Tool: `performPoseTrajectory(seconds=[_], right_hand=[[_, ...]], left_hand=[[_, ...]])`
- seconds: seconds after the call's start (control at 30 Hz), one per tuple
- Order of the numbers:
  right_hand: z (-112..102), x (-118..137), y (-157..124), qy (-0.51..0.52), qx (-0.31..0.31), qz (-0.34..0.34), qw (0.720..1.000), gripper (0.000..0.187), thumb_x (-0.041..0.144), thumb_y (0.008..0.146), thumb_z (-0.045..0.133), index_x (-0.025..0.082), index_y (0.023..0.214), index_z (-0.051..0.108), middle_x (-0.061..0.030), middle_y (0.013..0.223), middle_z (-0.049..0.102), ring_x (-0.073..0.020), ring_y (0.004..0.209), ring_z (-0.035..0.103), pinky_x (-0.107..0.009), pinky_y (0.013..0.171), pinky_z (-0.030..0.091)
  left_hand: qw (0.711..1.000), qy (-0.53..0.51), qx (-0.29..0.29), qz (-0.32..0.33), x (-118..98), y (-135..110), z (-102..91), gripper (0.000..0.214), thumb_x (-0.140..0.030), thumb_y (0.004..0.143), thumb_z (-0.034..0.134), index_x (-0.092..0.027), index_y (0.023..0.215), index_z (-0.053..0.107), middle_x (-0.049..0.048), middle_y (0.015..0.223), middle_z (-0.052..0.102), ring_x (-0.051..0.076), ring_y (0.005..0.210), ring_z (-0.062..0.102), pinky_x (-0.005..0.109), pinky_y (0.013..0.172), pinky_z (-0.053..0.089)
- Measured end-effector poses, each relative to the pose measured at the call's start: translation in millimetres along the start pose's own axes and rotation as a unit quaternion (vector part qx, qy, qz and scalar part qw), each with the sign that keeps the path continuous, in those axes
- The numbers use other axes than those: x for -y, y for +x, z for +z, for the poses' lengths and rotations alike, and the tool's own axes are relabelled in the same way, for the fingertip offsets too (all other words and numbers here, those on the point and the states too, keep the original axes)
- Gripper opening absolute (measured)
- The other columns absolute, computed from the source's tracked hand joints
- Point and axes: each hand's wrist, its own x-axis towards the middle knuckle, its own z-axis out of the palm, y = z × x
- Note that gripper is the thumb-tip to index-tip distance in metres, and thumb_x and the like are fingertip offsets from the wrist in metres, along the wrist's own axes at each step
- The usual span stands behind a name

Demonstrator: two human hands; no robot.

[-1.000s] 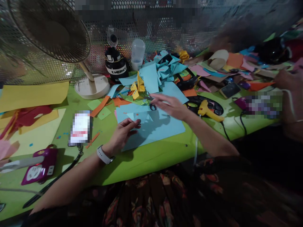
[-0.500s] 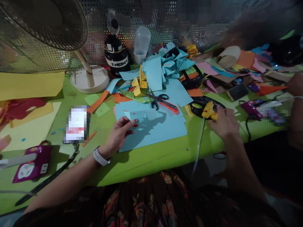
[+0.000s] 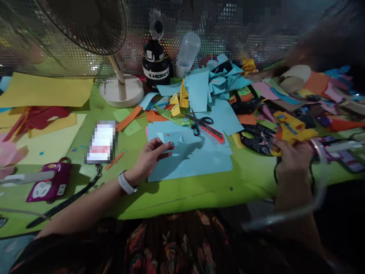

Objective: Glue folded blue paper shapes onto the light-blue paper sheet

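Note:
My left hand (image 3: 151, 158), with a white watch on the wrist, pinches a small folded light-blue paper piece (image 3: 171, 137) over a large light-blue sheet (image 3: 196, 161) on the green table (image 3: 176, 194). My right hand (image 3: 292, 158) is closed on a yellow glue gun (image 3: 291, 129), lifted above the table at the right, with a clear glue stick (image 3: 299, 209) trailing from its back. Black-handled scissors (image 3: 205, 125) with orange blades lie on the blue paper between my hands.
A fan (image 3: 94, 26) on a white base stands at the back left beside a black bottle (image 3: 155, 68) and a clear cup (image 3: 186, 53). A heap of coloured paper scraps (image 3: 222, 80) fills the back and right. Yellow sheets (image 3: 45, 91), a phone (image 3: 101, 142) and a purple stapler (image 3: 48, 186) lie left.
My right hand moved from the scissors area to the right, gripped the yellow glue gun and lifted it off its black stand. My left hand stayed holding the folded blue piece.

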Motion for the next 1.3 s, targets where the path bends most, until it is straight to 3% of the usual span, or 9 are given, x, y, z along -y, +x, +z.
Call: performPoseTrajectory(seconds=[0.07, 0.13, 0.2, 0.27, 0.33, 0.43, 0.6, 0.8, 1.3], right_hand=[[13.1, 37.4, -8.8, 0.162, 0.124, 0.038, 0.978, 0.02, 0.029, 0.073, 0.068, 0.018, 0.09, 0.068, -0.008, 0.089, 0.068, -0.0158, 0.067, 0.062, -0.028, 0.056, 0.048], [27.7, 77.0, -26.7, 0.284, 0.31, 0.083, 0.904, 0.024, 0.031, 0.072, 0.074, 0.018, 0.092, 0.067, -0.0066, 0.09, 0.07, -0.0115, 0.062, 0.059, -0.023, 0.049, 0.041], [42.5, 110.5, -50.3, 0.288, 0.481, 0.076, 0.824, 0.026, 0.038, 0.076, 0.073, 0.017, 0.09, 0.068, -0.0059, 0.082, 0.07, -0.0088, 0.055, 0.054, -0.021, 0.044, 0.036], [55.8, 131.6, -74.1, 0.277, 0.562, 0.052, 0.778, 0.031, 0.042, 0.074, 0.075, 0.018, 0.093, 0.069, -0.0053, 0.088, 0.072, -0.0085, 0.056, 0.056, -0.021, 0.046, 0.041], [65.5, 138.8, -93.4, 0.254, 0.602, 0.042, 0.755, 0.034, 0.047, 0.075, 0.074, 0.019, 0.092, 0.069, -0.0037, 0.083, 0.071, -0.0088, 0.055, 0.054, -0.022, 0.046, 0.044], [72.1, 131.7, -108.9, 0.223, 0.618, 0.048, 0.752, 0.037, 0.055, 0.076, 0.07, 0.019, 0.086, 0.069, -0.0028, 0.074, 0.068, -0.0088, 0.051, 0.051, -0.023, 0.046, 0.046], [71.5, 115.0, -112.5, 0.162, 0.591, 0.02, 0.79, 0.035, 0.056, 0.075, 0.07, 0.021, 0.079, 0.07, -0.0015, 0.065, 0.063, -0.0106, 0.051, 0.05, -0.025, 0.046, 0.046], [73.3, 111.9, -116.8, 0.137, 0.573, 0.035, 0.807, 0.035, 0.056, 0.074, 0.071, 0.022, 0.08, 0.069, -0.0012, 0.062, 0.061, -0.0134, 0.052, 0.052, -0.029, 0.047, 0.049], [71.2, 127.5, -125.1, 0.213, 0.577, 0.056, 0.787, 0.039, 0.052, 0.072, 0.072, 0.018, 0.089, 0.063, 0.0033, 0.057, 0.052, -0.0102, 0.051, 0.044, -0.025, 0.045, 0.04]], left_hand=[[1.0, 0.0, -0.004, 0.007, -0.7, 0.8, -0.9, 0.035, -0.031, 0.068, 0.084, -0.018, 0.077, 0.053, 0.0001, 0.086, 0.072, 0.017, 0.089, 0.071, 0.026, 0.075, 0.055], [1.0, -0.006, -0.005, 0.014, -1.3, 1.3, -2.1, 0.034, -0.031, 0.069, 0.084, -0.018, 0.076, 0.054, 0.0007, 0.086, 0.072, 0.018, 0.09, 0.071, 0.028, 0.077, 0.055], [1.0, -0.017, -0.001, 0.02, -1.6, 1.2, -3.8, 0.033, -0.03, 0.07, 0.083, -0.018, 0.077, 0.054, 0.0014, 0.087, 0.072, 0.017, 0.089, 0.07, 0.028, 0.077, 0.056], [0.999, -0.023, 0.001, 0.023, -2.0, 0.1, -5.9, 0.033, -0.029, 0.069, 0.084, -0.017, 0.076, 0.054, 0.0021, 0.087, 0.072, 0.017, 0.087, 0.07, 0.028, 0.076, 0.056], [0.999, -0.019, -0.005, 0.026, -2.1, -1.5, -8.5, 0.032, -0.03, 0.069, 0.084, -0.016, 0.078, 0.056, 0.0023, 0.087, 0.072, 0.016, 0.085, 0.07, 0.027, 0.075, 0.057], [0.999, -0.005, -0.022, 0.034, -0.9, -3.6, -12.6, 0.031, -0.031, 0.071, 0.083, -0.016, 0.081, 0.059, 0.0018, 0.086, 0.071, 0.015, 0.083, 0.07, 0.026, 0.073, 0.057], [0.998, 0.01, -0.026, 0.048, 4.9, -3.1, -14.7, 0.03, -0.032, 0.071, 0.083, -0.016, 0.081, 0.06, 0.0014, 0.083, 0.071, 0.014, 0.078, 0.07, 0.027, 0.072, 0.059], [0.998, -0.008, -0.034, 0.048, 10.0, -3.2, -11.6, 0.03, -0.031, 0.069, 0.084, -0.017, 0.08, 0.06, -0.0005, 0.079, 0.069, 0.014, 0.076, 0.069, 0.029, 0.075, 0.06], [0.998, 0.011, -0.035, 0.052, 10.2, -6.7, -12.2, 0.029, -0.031, 0.071, 0.083, -0.018, 0.08, 0.058, -0.0003, 0.079, 0.069, 0.013, 0.075, 0.069, 0.027, 0.073, 0.06]])
